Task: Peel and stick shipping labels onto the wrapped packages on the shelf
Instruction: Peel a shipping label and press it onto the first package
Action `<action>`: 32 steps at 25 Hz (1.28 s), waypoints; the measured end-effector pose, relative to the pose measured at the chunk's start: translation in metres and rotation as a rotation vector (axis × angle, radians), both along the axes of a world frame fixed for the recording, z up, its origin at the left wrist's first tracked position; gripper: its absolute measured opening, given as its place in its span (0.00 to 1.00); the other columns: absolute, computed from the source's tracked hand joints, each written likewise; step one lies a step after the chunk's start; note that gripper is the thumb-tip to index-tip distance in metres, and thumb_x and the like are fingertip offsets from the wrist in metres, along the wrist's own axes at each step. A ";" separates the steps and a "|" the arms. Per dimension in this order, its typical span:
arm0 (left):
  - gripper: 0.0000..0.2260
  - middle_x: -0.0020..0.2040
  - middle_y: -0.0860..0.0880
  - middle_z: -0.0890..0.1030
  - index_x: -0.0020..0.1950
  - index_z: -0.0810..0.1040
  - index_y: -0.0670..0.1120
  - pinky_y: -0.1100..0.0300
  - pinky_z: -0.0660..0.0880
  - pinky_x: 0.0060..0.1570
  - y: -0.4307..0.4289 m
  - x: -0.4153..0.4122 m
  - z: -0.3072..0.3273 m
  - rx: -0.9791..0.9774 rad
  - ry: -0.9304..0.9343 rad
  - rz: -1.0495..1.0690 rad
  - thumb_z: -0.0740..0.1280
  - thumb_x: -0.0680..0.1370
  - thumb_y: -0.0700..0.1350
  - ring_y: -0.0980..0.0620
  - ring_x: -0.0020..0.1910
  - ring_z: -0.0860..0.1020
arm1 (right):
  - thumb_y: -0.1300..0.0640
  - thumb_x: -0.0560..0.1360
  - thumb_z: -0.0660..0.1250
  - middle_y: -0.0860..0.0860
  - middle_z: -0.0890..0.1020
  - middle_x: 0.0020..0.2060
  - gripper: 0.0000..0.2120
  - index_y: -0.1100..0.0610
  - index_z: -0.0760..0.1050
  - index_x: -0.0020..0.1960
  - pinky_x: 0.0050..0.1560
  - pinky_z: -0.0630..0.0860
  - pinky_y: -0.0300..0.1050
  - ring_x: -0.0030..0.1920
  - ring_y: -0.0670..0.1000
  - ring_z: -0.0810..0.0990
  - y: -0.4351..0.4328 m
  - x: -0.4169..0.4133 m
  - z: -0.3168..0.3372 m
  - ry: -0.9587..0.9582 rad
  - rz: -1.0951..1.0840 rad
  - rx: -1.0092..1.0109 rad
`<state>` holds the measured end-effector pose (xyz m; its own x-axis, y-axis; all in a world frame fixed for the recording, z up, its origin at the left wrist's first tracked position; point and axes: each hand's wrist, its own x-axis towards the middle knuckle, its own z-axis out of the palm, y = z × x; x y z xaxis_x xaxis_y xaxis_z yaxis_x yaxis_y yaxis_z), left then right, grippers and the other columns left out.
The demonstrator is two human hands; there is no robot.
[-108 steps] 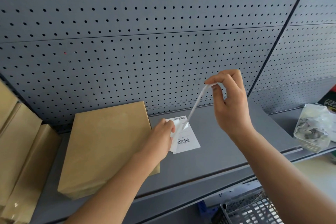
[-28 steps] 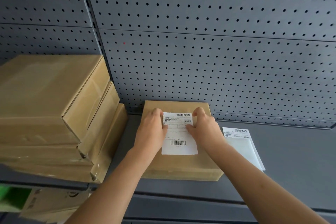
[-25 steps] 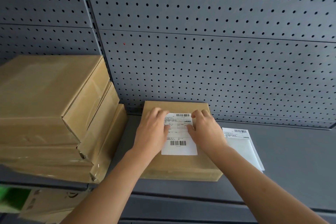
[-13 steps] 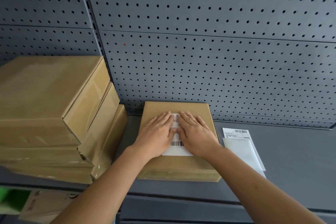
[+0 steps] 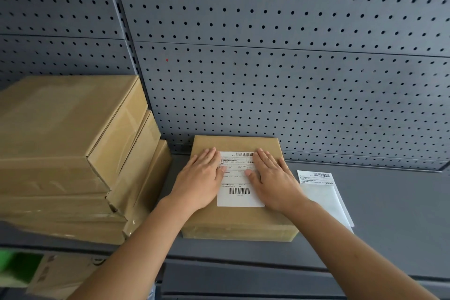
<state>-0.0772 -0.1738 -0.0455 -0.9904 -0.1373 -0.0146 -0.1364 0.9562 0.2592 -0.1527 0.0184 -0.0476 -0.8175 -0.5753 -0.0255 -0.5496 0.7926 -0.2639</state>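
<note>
Label: thin, limp paper, stuck flat atop wrapped package, shelf centre.
Left hand: fingers spread flat, gripping nothing, pressing its left edge.
Right hand: likewise, right edge.
Handling: likely creases; smooth outward.

The parcel under my palms is plain tan brown. Its label is white with black barcodes and fine black print. The boxes stacked on my left are the same tan. The shelf is dark grey, and the grey back panel is dotted with rows of black holes.
</note>
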 end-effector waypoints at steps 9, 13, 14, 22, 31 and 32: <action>0.25 0.84 0.52 0.47 0.83 0.48 0.48 0.56 0.44 0.80 0.024 0.031 0.000 -0.062 0.008 -0.174 0.45 0.87 0.53 0.58 0.82 0.45 | 0.44 0.85 0.44 0.47 0.51 0.81 0.27 0.52 0.49 0.81 0.79 0.42 0.50 0.80 0.45 0.47 -0.006 0.039 0.003 0.041 0.184 0.016; 0.26 0.84 0.53 0.46 0.83 0.47 0.49 0.57 0.44 0.80 0.022 0.033 -0.002 -0.075 -0.001 -0.156 0.45 0.87 0.55 0.58 0.81 0.44 | 0.33 0.75 0.33 0.44 0.50 0.81 0.40 0.51 0.49 0.82 0.79 0.41 0.51 0.80 0.42 0.45 0.000 0.040 0.001 0.003 0.141 0.030; 0.26 0.84 0.53 0.46 0.83 0.47 0.49 0.57 0.44 0.80 0.020 0.034 -0.001 -0.070 -0.008 -0.146 0.45 0.86 0.55 0.59 0.81 0.44 | 0.33 0.74 0.32 0.44 0.50 0.81 0.41 0.50 0.49 0.82 0.79 0.41 0.51 0.80 0.42 0.46 0.003 0.040 0.001 0.007 0.128 0.026; 0.28 0.83 0.53 0.44 0.83 0.44 0.49 0.55 0.44 0.81 0.008 0.045 0.000 -0.050 -0.061 -0.088 0.43 0.86 0.58 0.59 0.81 0.43 | 0.38 0.82 0.44 0.44 0.50 0.81 0.31 0.51 0.50 0.82 0.79 0.40 0.49 0.80 0.43 0.45 0.031 0.036 -0.003 -0.004 0.009 0.023; 0.28 0.83 0.55 0.42 0.83 0.43 0.50 0.56 0.43 0.81 0.037 0.085 0.001 -0.087 -0.022 -0.241 0.42 0.85 0.58 0.62 0.80 0.40 | 0.38 0.80 0.37 0.45 0.51 0.81 0.33 0.49 0.49 0.81 0.80 0.43 0.52 0.80 0.43 0.46 0.021 0.093 0.007 0.041 0.217 0.001; 0.28 0.82 0.56 0.41 0.83 0.43 0.50 0.55 0.44 0.80 0.037 0.086 -0.001 -0.106 -0.029 -0.242 0.41 0.85 0.59 0.62 0.80 0.39 | 0.38 0.80 0.37 0.45 0.50 0.81 0.32 0.50 0.49 0.81 0.80 0.43 0.52 0.80 0.43 0.46 0.021 0.094 0.003 0.049 0.218 0.018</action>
<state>0.0090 -0.1372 -0.0461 -0.9940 0.1009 -0.0411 0.0934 0.9834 0.1554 -0.0587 0.0395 -0.0444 -0.6741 -0.7387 -0.0008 -0.7205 0.6577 -0.2198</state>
